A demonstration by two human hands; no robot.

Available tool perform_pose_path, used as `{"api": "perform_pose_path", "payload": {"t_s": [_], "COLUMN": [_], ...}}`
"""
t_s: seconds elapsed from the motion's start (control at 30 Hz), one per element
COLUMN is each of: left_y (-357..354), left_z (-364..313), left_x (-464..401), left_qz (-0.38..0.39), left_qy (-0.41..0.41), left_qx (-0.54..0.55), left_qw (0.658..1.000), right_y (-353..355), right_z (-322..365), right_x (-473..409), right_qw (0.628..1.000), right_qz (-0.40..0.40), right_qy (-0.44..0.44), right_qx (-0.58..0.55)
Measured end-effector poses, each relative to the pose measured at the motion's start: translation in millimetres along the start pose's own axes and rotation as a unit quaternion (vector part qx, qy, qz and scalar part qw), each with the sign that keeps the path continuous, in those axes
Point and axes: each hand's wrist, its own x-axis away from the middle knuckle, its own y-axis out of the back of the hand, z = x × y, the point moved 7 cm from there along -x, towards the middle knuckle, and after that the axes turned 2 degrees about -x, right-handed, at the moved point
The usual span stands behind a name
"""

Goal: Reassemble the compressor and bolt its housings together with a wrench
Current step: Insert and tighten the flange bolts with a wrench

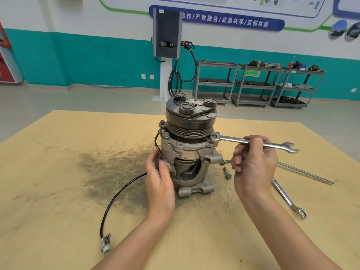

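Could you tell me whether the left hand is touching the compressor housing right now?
Touching: the head view shows the left hand pressed against the compressor housing, thumb laid on its lower left lug.

Beside the left hand [159, 184] stands the dull grey compressor [190, 149] with its dark ribbed pulley [190, 125], on a tan desk [58, 172] smudged black, a shiny silver wrench [229, 138] in the right hand [253, 164].

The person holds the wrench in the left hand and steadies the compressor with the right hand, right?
Not quite, the hands are swapped. The head view shows the right hand holding the wrench, while the left hand steadies the compressor.
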Motion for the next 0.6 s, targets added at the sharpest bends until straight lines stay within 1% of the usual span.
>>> {"api": "perform_pose_path", "payload": {"t_s": [0.1,0.17,0.3,0.4,0.47,0.53,0.6], "left_y": [-0.1,0.3,0.7,0.7,0.6,0.7,0.6], "left_z": [-0.9,-1.2,-4.0,-4.7,-4.5,-5.6,-6.5], "left_x": [0.1,0.4,1.0,1.0,1.2,1.4,1.4], "left_qz": [0.000,0.001,0.000,0.003,0.006,0.006,0.004], "left_qy": [-0.001,0.000,0.000,0.002,0.005,0.003,-0.002], "left_qx": [0.002,0.002,0.000,-0.001,0.001,0.003,0.003], "left_qw": [1.000,1.000,1.000,1.000,1.000,1.000,1.000], "right_y": [-6.1,-9.6,-9.8,-9.7,-12.1,-14.5,-13.0], "right_z": [9.0,9.7,-0.4,-11.7,-15.1,-14.7,-10.6], "right_x": [-4.8,-9.2,-19.5,-27.0,-31.5,-34.1,-33.1], "right_qw": [0.999,0.998,0.993,0.981,0.975,0.977,0.987], "right_qz": [0.040,0.052,0.053,0.054,0.062,0.072,0.072], "right_qy": [0.010,-0.011,-0.105,-0.183,-0.211,-0.199,-0.134], "right_qx": [0.029,0.037,0.026,0.022,0.028,0.034,0.042]}}
